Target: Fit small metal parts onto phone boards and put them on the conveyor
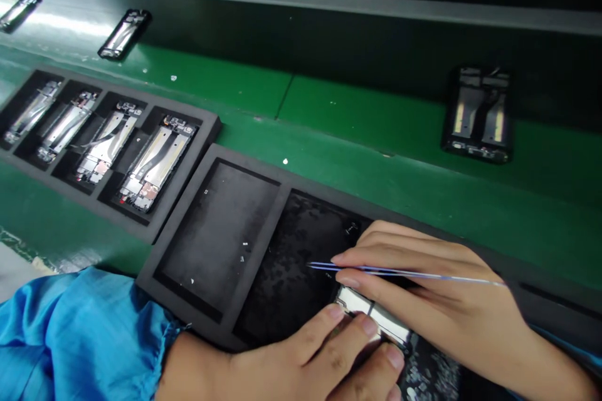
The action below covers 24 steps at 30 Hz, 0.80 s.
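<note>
Left hand: fingers on phone frame, grip unclear; probably fragile, we'd take its edges.
Right hand: fingers clamped on tweezers.

The green desk carries a grey tray beneath the right grip, another tray left of it, and three phones beyond.

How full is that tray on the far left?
Full: the tray shows four slots, each holding a phone with its insides showing.
</note>
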Motion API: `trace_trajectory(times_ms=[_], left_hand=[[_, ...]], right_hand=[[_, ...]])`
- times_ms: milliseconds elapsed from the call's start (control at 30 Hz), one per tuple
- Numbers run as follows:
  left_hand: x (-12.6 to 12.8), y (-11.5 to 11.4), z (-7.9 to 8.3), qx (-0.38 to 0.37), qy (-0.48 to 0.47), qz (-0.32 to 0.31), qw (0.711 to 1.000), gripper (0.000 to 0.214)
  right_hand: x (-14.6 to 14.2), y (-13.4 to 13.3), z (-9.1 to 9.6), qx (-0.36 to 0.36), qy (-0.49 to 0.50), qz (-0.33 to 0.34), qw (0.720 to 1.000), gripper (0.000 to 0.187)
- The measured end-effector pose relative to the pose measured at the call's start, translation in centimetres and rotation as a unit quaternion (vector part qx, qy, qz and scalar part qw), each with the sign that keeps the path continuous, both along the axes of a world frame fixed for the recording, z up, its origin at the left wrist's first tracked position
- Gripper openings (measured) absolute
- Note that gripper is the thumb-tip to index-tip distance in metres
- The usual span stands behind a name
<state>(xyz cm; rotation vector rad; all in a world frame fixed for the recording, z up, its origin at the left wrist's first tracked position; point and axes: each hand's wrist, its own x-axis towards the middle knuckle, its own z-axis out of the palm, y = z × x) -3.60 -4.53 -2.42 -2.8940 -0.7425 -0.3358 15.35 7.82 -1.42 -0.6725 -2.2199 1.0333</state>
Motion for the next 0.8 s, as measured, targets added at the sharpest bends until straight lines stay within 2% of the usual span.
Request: trace_trajectory(times_ms=[367,600,733,800], left_hand=[[0.33,-0.14,-0.33,-0.011,-0.042,0.044,0.998,0.036],[0.22,0.15,0.00,0.002,-0.016,0.020,1.000,0.036],[0.42,-0.20,-0.38,0.008,-0.029,0.032,0.999,0.034],[0.67,-0.37,-0.57,0.001,-0.043,0.037,0.998,0.033]], right_hand=[[-0.49,-0.02,0.41,-0.004,-0.008,-0.020,1.000,0.008],[-0.37,0.10,0.44,0.007,-0.005,-0.013,1.000,0.009],[-0.29,-0.06,0.32,0.018,0.000,-0.001,1.000,0.011],[-0.13,-0.33,0.28,0.014,-0.010,-0.038,0.999,0.012]])
